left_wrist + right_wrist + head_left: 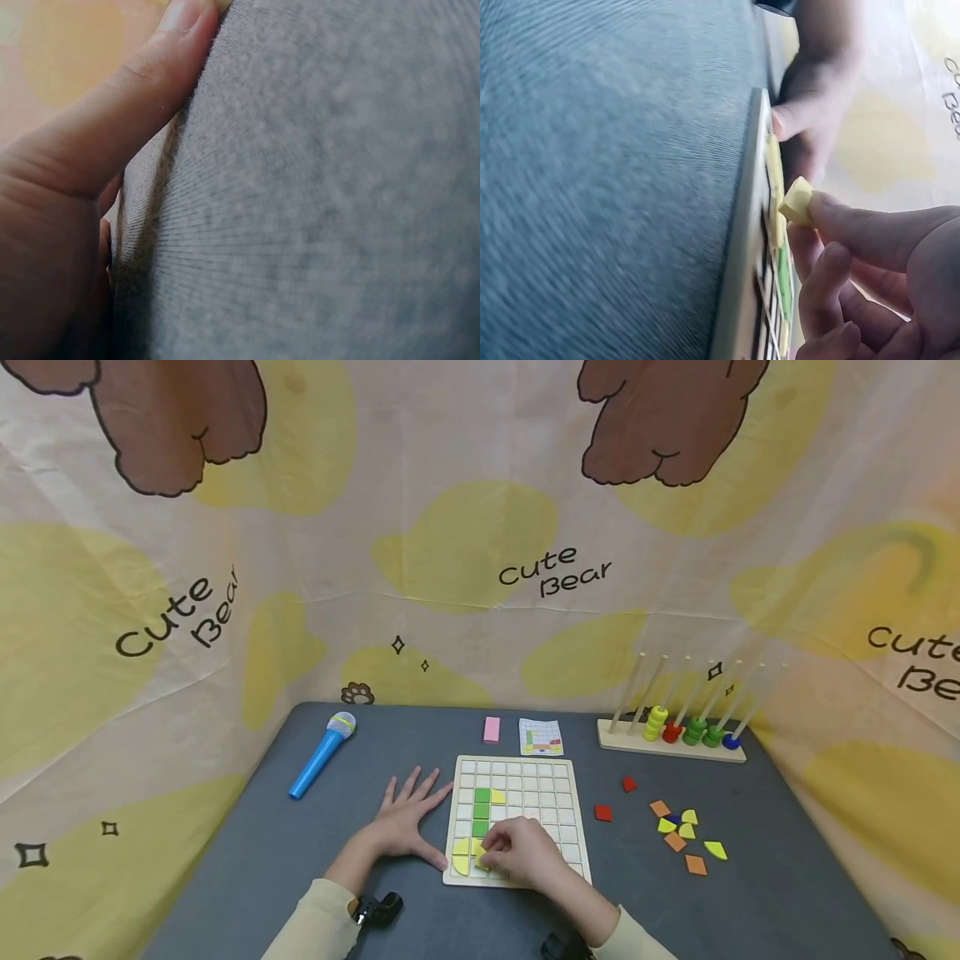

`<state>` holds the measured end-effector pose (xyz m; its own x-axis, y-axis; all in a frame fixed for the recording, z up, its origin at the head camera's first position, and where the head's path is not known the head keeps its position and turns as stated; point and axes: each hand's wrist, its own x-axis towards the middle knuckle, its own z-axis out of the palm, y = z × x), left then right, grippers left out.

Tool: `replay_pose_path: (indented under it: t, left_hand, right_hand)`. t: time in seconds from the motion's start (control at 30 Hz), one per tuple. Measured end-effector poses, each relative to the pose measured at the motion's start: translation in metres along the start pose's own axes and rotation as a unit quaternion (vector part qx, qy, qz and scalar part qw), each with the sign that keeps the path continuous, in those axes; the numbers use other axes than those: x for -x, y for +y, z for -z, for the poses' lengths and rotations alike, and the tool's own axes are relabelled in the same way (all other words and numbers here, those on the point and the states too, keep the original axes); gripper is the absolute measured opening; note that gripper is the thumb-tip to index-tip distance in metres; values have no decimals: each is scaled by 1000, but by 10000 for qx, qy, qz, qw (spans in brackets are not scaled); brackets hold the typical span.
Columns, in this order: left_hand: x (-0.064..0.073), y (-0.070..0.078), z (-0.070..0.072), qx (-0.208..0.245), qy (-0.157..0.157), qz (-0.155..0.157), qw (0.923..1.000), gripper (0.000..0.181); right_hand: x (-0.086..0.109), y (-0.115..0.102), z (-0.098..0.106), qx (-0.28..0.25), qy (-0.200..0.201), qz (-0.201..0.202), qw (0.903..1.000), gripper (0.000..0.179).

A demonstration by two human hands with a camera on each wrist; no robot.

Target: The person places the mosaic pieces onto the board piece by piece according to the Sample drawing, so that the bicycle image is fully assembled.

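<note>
My right hand [528, 853] pinches a small yellow tile [798, 201] between thumb and fingers, just over the lower left of a wooden grid board [528, 785]. Flat on the table with its fingers spread, my left hand [402, 827] touches the board's left edge with the thumb. Several green tiles [482, 811] form a column in the board, with a yellow quarter-round tile [498, 797] beside the top one. More yellow tiles [461, 864] lie in the lower left cells, partly hidden by the right hand. The left wrist view shows the thumb [112, 120] against the grey table cloth.
A blue toy microphone [318, 762] lies at the back left. Behind the board are a pink block [491, 730] and a pattern card [541, 737]. A bead counting rack [671, 750] stands back right; loose orange tiles [696, 865], yellow and red tiles [603, 812] lie before it.
</note>
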<state>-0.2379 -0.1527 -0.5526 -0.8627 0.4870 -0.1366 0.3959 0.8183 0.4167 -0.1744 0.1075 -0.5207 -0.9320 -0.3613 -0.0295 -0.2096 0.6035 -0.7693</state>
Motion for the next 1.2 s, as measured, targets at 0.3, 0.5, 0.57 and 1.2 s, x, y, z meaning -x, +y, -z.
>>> replay_pose_path:
  t: [0.3,0.5,0.57,1.2]
  left_hand:
    - [-1,-1,-1,2,19,11,10000,131]
    - [-1,-1,0,-22,-1,16,10000,132]
    - [-1,-1,0,-27,-10,16,10000,132]
    - [0,1,3,-65,24,-32,10000,131]
  right_hand:
    - [0,-5,-11,569,41,131,9983,6]
    - [2,-8,-15,780,151,123,9968,6]
    - [2,-8,-16,884,200,134,9958,10]
    - [4,-12,-19,826,108,-45,9965,19]
